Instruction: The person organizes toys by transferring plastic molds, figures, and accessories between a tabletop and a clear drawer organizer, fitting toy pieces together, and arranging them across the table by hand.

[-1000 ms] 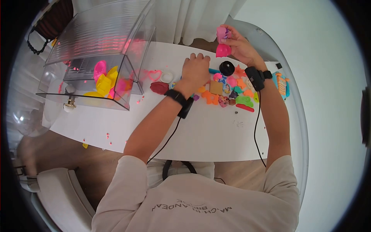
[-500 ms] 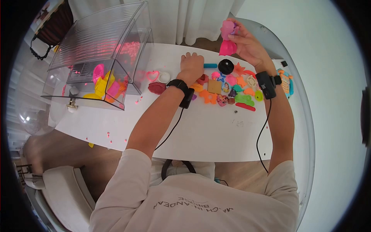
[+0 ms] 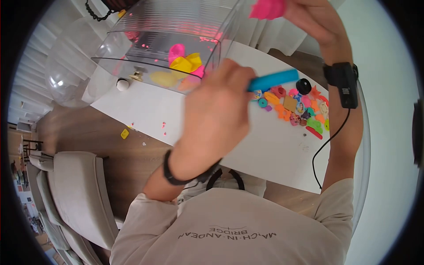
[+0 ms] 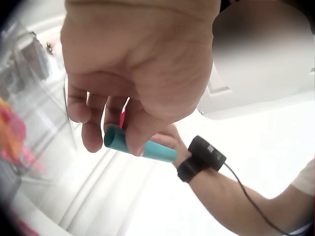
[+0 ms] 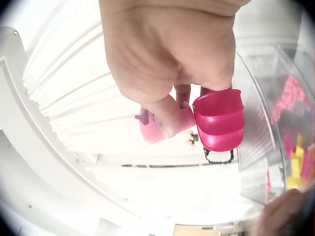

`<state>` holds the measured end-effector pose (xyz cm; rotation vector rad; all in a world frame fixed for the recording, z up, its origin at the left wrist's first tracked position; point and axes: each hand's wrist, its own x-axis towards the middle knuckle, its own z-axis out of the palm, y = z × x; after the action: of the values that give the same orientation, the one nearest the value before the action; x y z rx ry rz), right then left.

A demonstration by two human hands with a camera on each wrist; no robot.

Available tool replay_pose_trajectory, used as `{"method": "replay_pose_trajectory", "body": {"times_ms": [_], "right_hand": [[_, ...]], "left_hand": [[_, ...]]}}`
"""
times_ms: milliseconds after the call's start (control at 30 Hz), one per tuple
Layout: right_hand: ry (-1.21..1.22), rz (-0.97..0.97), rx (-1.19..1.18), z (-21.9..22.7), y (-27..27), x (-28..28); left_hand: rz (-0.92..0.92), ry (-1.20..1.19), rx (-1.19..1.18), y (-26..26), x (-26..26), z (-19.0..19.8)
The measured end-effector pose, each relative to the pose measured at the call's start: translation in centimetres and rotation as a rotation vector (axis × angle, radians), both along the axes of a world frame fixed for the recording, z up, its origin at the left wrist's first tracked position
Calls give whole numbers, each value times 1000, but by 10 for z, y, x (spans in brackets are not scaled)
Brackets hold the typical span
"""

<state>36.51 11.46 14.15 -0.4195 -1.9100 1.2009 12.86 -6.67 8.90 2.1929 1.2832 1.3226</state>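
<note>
In the head view my left hand (image 3: 216, 115), blurred, is raised over the table in front of the clear box. It holds a teal hollow tube (image 3: 274, 80), pinched between thumb and fingers in the left wrist view. High at the top edge of the head view is my right hand (image 3: 316, 22), partly cut off. The right wrist view shows its thumb and fingers gripping a light pink piece (image 5: 153, 132) with purple details. A hot-pink scalloped toy cup (image 5: 219, 125) sits against that piece, under the same hand.
A clear plastic box (image 3: 150, 64) with yellow pieces (image 3: 185, 64) and pink bits stands at the left on the white table (image 3: 274, 154). Several colourful small toys and molds lie at the right, beside a black round lid (image 3: 303, 86). A clear balloon-like sphere (image 3: 66, 79) hangs near the box.
My left hand has picked up the teal tube from the table and lifted it toward me. My right hand has risen toward the top edge with its pink pieces. The head view has turned left.
</note>
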Motion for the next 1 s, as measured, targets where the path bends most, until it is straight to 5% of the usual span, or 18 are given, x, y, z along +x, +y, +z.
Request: {"method": "replay_pose_trajectory", "body": {"times_ms": [167, 267, 367, 500, 667, 767, 900, 1000], "right_hand": [[-244, -27, 128, 3, -19, -111], [-393, -51, 199, 2, -35, -148], [-546, -65, 270, 2, -52, -171], [-618, -162, 424, -8, -54, -183], [-1153, -230, 438, 6, -72, -189], [-1149, -91, 263, 4, -67, -183], [-1061, -3, 347, -24, -49, -175], [-1110, 35, 267, -3, -61, -172]], "left_hand": [[403, -69, -54, -4, -113, 42], [496, -71, -57, 13, -162, 54], [514, 173, 55, 47, -192, 52], [384, 294, -129, 82, -203, 50], [81, 611, -210, 124, -219, 33], [33, 622, -324, 140, -214, 27], [5, 663, -451, 148, -207, 33], [-70, 749, -563, 156, -207, 38]]}}
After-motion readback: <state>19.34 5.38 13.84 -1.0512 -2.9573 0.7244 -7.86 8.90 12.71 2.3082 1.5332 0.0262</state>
